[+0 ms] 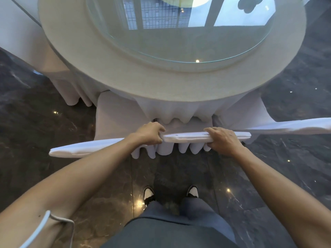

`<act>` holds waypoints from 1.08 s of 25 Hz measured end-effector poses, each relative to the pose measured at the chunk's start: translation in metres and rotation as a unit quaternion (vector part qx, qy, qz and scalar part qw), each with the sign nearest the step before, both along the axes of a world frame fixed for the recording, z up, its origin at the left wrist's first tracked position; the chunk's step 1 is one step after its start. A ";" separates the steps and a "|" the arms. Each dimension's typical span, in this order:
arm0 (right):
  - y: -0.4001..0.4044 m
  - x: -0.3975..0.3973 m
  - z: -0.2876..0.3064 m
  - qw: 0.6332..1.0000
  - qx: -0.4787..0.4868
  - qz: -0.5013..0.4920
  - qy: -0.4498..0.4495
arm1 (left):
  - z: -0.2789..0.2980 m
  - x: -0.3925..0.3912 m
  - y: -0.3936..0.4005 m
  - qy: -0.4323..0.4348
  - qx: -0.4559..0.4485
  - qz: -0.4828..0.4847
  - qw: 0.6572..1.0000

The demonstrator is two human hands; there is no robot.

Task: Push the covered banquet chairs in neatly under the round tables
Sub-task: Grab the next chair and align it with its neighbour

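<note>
Directly below me stands a white-covered banquet chair, seen from above as a narrow top edge of its backrest. My left hand grips the left end of that edge and my right hand grips its right end, fingers curled over the cover. The chair's seat is hidden under the hanging white tablecloth of the round table. A second covered chair stands at the left with its backrest top angled, and a third at the right.
A round glass turntable lies on the table top and mirrors the ceiling. Dark polished marble floor surrounds the table. My two shoes stand just behind the chair. More white cloth hangs at the far left.
</note>
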State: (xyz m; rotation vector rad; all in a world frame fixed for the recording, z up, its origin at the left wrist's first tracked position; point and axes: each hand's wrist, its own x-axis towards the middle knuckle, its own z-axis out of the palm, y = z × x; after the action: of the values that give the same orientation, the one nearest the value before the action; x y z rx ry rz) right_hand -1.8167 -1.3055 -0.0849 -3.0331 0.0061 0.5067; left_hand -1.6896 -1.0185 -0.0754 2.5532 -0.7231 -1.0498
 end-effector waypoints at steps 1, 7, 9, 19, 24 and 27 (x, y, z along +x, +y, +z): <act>-0.018 -0.006 0.000 1.000 0.014 -0.015 -0.003 | 0.001 -0.005 -0.019 0.005 -0.017 0.000 1.000; -0.143 -0.035 -0.013 0.999 -0.012 -0.044 0.021 | 0.003 -0.040 -0.115 -0.084 0.056 -0.052 0.994; -0.190 -0.041 -0.016 0.997 -0.038 -0.051 0.040 | 0.001 -0.059 -0.153 -0.081 0.058 -0.035 0.994; -0.354 -0.075 0.013 0.970 -0.222 -0.070 0.067 | -0.003 -0.111 -0.253 -0.165 0.074 0.042 0.983; -0.329 -0.064 0.018 0.967 -0.235 -0.022 0.095 | -0.016 -0.116 -0.288 -0.207 0.103 0.026 0.973; -0.309 -0.064 0.021 0.968 -0.228 -0.014 0.100 | -0.013 -0.115 -0.286 -0.206 0.094 0.025 0.974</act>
State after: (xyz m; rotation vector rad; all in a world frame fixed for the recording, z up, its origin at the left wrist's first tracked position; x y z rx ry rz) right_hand -1.8808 -1.6149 -0.0635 -3.3960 0.2027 0.9250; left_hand -1.8044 -1.3043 -0.0885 2.9801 -0.6778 -0.5970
